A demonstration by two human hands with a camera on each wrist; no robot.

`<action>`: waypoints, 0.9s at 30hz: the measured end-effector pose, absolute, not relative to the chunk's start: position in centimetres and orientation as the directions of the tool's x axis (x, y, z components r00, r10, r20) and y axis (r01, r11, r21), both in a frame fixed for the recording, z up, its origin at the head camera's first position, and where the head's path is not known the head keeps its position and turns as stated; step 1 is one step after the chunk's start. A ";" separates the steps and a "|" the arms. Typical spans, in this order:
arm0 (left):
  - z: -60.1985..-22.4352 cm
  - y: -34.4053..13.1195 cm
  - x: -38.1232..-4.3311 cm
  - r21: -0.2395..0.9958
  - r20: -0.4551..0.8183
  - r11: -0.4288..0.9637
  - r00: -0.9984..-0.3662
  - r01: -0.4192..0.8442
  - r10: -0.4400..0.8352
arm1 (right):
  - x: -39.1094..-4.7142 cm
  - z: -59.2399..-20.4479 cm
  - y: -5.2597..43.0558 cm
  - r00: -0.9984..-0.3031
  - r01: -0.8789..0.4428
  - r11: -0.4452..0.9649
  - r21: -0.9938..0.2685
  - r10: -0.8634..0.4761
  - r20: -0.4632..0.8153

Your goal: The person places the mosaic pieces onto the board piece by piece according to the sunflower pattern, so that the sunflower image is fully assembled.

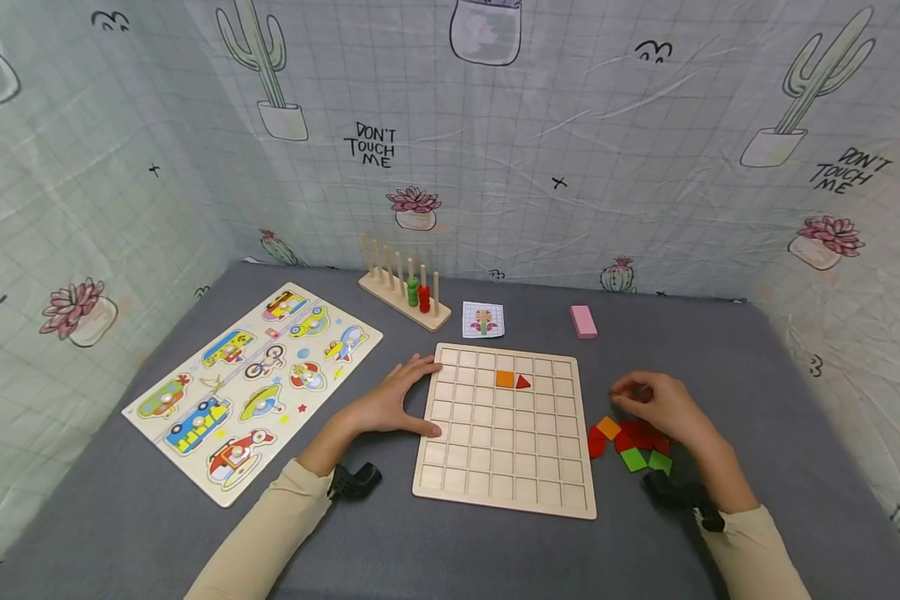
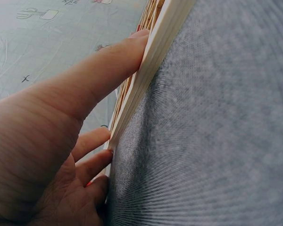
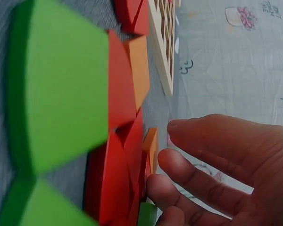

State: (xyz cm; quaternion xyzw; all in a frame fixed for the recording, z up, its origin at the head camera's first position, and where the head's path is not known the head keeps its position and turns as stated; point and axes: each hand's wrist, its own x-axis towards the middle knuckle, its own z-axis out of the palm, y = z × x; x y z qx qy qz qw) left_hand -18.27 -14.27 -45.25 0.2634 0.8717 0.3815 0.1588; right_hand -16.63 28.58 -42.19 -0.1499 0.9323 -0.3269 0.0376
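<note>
My left hand point(image 1: 393, 400) rests at the left edge of a wooden grid board point(image 1: 504, 467), its thumb and fingertips spread along the rim point(image 2: 151, 61). An orange square tile point(image 1: 505, 379) and a red triangle tile point(image 1: 522, 382) lie in neighbouring cells near the board's far side. My right hand point(image 1: 660, 402) hovers over loose tiles right of the board, fingers bent and thumb apart from the index finger; I see nothing held between them. Below it lie green tiles point(image 3: 68, 89), red tiles point(image 3: 118, 183) and orange tiles point(image 3: 139, 70), some overlapping.
A vehicle puzzle board point(image 1: 228, 358) lies on the left. Behind the grid board are a peg stand point(image 1: 393, 302) with green and red pieces, a small pattern card point(image 1: 474, 332) and a pink block point(image 1: 583, 322). A printed curtain point(image 1: 532, 150) borders the table.
</note>
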 end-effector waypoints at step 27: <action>-45.0 -14.1 -18.2 0.764 -0.064 0.550 -0.809 0.337 0.585 | -15.6 -42.1 29.8 -0.962 -0.185 0.778 -0.601 -0.268 -0.051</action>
